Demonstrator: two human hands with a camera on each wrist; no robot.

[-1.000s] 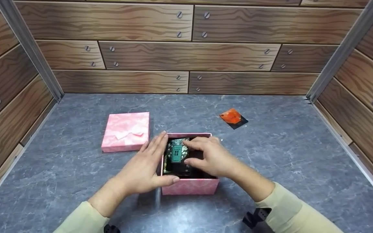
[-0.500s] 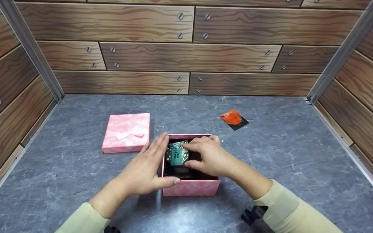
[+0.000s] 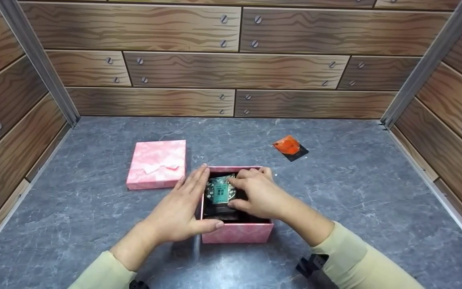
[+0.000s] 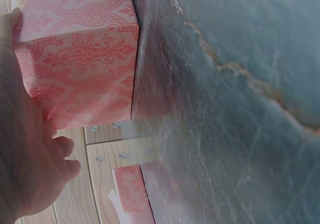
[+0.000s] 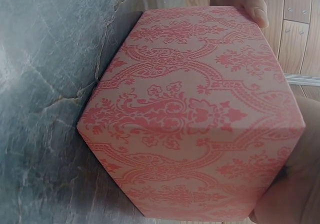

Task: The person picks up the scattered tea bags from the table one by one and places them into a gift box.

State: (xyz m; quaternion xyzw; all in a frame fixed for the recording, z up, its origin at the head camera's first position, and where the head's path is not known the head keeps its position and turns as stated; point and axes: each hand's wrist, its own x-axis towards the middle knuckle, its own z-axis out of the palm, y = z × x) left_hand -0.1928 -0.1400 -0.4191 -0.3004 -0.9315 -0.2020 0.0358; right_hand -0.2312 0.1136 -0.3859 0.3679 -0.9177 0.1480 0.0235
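A pink patterned box (image 3: 237, 233) stands without its lid in front of me, dark inside. My left hand (image 3: 175, 212) lies along its left side with straight fingers, the thumb over the near rim. My right hand (image 3: 261, 194) reaches in over the right side. Its thumb and index finger pinch the right edge of a small dark packet (image 3: 220, 193) with a green label and a floral print. The other right fingers are bent at the far right corner of the box. Dark contents below the packet are mostly hidden. Both wrist views show mainly the box's outer walls (image 5: 180, 79).
The pink lid (image 3: 157, 164) with a bow lies on the grey marbled table (image 3: 359, 192), left of the box. An orange and black packet (image 3: 290, 147) lies at the back right. Wood-patterned walls (image 3: 231, 70) close off the back and both sides.
The green-labelled packet has turned slightly and shifted a little right in the box, with the right thumb and index finger at its edge. The left hand has stayed on the box.
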